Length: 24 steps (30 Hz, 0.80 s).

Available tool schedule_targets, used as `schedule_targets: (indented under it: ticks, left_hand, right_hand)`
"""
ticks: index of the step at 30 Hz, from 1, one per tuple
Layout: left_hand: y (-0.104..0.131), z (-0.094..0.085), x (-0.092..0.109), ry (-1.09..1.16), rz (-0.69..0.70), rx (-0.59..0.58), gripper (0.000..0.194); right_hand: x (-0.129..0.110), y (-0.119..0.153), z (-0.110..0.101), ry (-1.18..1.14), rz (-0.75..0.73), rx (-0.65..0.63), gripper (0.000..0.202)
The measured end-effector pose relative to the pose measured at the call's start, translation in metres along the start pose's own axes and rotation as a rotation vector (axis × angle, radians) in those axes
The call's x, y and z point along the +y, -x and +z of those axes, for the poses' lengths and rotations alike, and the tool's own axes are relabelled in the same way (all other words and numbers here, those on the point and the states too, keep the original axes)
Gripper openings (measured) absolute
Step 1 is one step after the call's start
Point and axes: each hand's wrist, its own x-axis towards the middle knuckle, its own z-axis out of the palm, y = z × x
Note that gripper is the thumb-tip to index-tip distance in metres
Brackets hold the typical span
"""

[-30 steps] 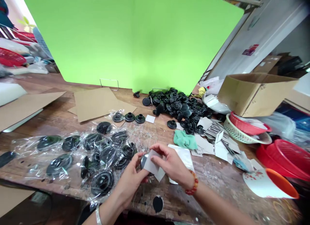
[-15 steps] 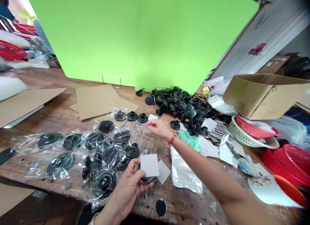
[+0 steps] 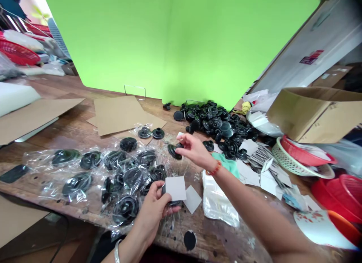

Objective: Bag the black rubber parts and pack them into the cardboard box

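The left hand (image 3: 155,209) clamps a square white card (image 3: 175,187) and black disc (image 3: 175,203); the right hand (image 3: 195,151) pinches a round black knob (image 3: 173,152).

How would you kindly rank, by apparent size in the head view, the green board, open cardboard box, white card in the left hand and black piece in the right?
1. Green board
2. Open cardboard box
3. White card in left hand
4. Black piece in right hand

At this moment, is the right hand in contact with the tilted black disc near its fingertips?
Touching. The head view shows the right hand pinching the tilted black disc by its raised middle, between thumb and fingers.
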Motion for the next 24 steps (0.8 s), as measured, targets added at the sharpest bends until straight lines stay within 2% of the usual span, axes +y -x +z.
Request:
schedule_targets:
  ticks: [2, 3, 6, 10, 12, 15, 17, 19, 22, 24]
  left_hand:
    - [-0.001, 0.0, -0.002, 0.009, -0.003, -0.022, 0.044]
    - [-0.001, 0.0, -0.002, 0.011, -0.006, -0.044, 0.045]
    - [0.001, 0.001, -0.003, -0.004, -0.029, -0.102, 0.045]
    - [0.009, 0.001, -0.004, 0.001, -0.087, -0.117, 0.046]
    - [0.016, -0.001, -0.003, 0.031, -0.128, -0.1, 0.048]
    - [0.027, -0.008, 0.0, 0.066, -0.168, -0.028, 0.049]
    - [0.032, -0.013, 0.002, 0.056, -0.163, 0.011, 0.048]
    - [0.036, -0.019, 0.002, 0.029, -0.143, 0.017, 0.045]
    - [0.037, -0.023, 0.004, 0.006, -0.111, 0.021, 0.041]
    - [0.037, -0.024, 0.005, -0.009, -0.094, 0.024, 0.039]
  right_hand:
    - [-0.015, 0.038, -0.008, -0.116, 0.0, -0.078, 0.037]
    - [-0.019, 0.053, -0.01, -0.106, 0.005, -0.072, 0.037]
    - [-0.006, 0.072, -0.012, 0.11, 0.022, 0.058, 0.028]
    - [0.037, 0.056, -0.008, 0.341, 0.054, 0.13, 0.021]
    - [0.048, 0.046, -0.002, 0.39, 0.045, 0.159, 0.024]
    - [0.039, 0.039, 0.02, 0.359, -0.081, 0.123, 0.025]
    - [0.026, 0.036, 0.04, 0.249, -0.151, 0.014, 0.03]
    - [0.014, 0.031, 0.06, 0.15, -0.148, -0.085, 0.035]
    - [0.005, 0.024, 0.076, 0.142, -0.106, -0.123, 0.019]
    - [0.002, 0.024, 0.073, 0.175, -0.096, -0.114, 0.006]
